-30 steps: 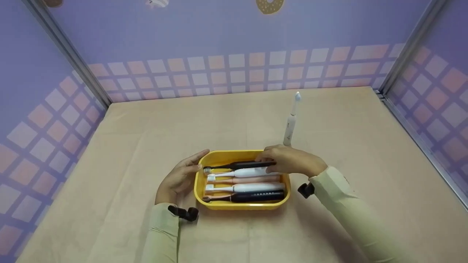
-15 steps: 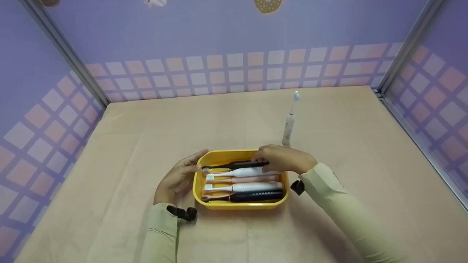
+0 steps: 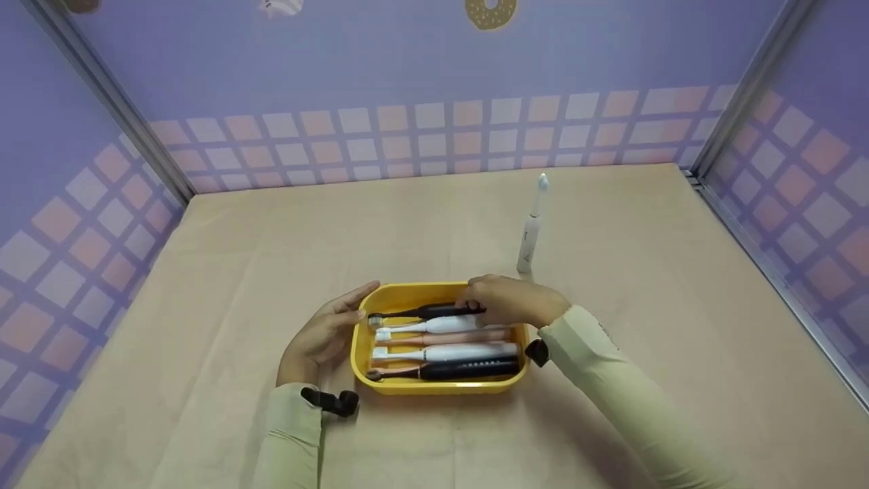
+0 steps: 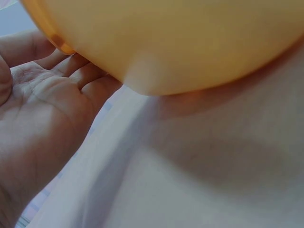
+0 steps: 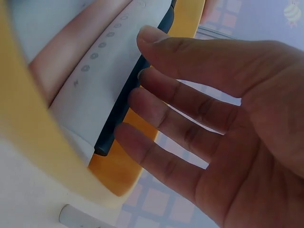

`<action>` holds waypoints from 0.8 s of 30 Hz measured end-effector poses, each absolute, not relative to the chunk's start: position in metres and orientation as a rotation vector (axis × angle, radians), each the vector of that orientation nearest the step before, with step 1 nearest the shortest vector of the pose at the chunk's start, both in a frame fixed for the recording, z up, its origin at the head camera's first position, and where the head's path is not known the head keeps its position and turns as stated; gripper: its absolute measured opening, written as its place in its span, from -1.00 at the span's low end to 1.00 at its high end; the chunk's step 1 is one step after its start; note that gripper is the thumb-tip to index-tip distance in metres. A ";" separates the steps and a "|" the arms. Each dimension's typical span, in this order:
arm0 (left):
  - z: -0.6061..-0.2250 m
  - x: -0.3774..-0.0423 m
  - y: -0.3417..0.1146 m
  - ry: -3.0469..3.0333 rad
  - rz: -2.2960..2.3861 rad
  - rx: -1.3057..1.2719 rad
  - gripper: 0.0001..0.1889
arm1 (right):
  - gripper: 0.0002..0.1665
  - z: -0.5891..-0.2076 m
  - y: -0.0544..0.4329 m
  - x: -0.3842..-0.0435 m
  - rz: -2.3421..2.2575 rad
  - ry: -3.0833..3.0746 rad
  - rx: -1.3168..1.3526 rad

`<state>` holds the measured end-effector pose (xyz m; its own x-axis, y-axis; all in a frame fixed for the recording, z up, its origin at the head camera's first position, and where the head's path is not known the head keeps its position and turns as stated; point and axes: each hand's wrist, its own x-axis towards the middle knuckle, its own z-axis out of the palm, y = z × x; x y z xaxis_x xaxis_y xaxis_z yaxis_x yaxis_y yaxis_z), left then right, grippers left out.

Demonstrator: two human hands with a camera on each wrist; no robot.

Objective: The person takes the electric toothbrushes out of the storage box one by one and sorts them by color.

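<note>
A yellow plastic box [image 3: 441, 387] sits on the cloth-covered table in the head view, with several electric toothbrushes lying side by side in it. My left hand [image 3: 324, 337] holds its left end, thumb at the rim and fingers round the outer far corner; in the left wrist view the fingertips go out of sight behind the box wall. My right hand [image 3: 514, 299] reaches in over the right far side. Thumb and fingertips pinch the handle of the black toothbrush [image 3: 434, 311] at the back. Beside it lies a white toothbrush [image 5: 102, 71], then a pink one [image 3: 465, 337].
Nearest me in the box are another white toothbrush [image 3: 468, 352] and a second black one [image 3: 468, 368]. One white toothbrush [image 3: 529, 243] stands upright on the table behind the box. Tile-patterned purple panels [image 3: 434, 61] enclose the table's back and sides.
The whole head view has shifted slightly. My right hand has moved a little left along the back black toothbrush. My left hand keeps its place on the box.
</note>
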<state>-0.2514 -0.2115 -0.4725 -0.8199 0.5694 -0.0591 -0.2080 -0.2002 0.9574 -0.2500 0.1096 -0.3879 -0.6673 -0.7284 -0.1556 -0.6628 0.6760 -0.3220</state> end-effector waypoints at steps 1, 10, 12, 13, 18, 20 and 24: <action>-0.473 -0.251 -0.212 1.565 2.060 0.423 -0.36 | -0.62 -0.388 0.109 -0.250 -0.346 2.619 -1.099; -0.472 -0.250 -0.210 1.549 2.069 0.420 -0.36 | -0.58 -0.388 0.105 -0.247 -0.300 2.593 -0.974; -0.472 -0.250 -0.210 1.547 2.066 0.423 -0.36 | -0.58 -0.388 0.104 -0.247 -0.289 2.585 -0.952; -0.472 -0.250 -0.210 1.549 2.067 0.423 -0.36 | -0.59 -0.388 0.104 -0.247 -0.287 2.582 -0.949; -0.471 -0.251 -0.210 1.577 2.057 0.415 -0.36 | -0.61 -0.387 0.102 -0.246 -0.281 2.579 -0.919; -0.472 -0.251 -0.210 1.587 2.052 0.418 -0.37 | -0.62 -0.387 0.101 -0.246 -0.289 2.578 -0.906; -0.473 -0.251 -0.211 1.589 2.043 0.440 -0.37 | -0.63 -0.388 0.099 -0.246 -0.302 2.583 -0.913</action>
<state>-0.2510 -0.2114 -0.4728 -0.8172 0.5737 -0.0552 -0.1947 -0.1847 0.9633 -0.2464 0.0992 -0.3883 -0.7152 -0.6395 -0.2821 -0.5572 0.7653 -0.3222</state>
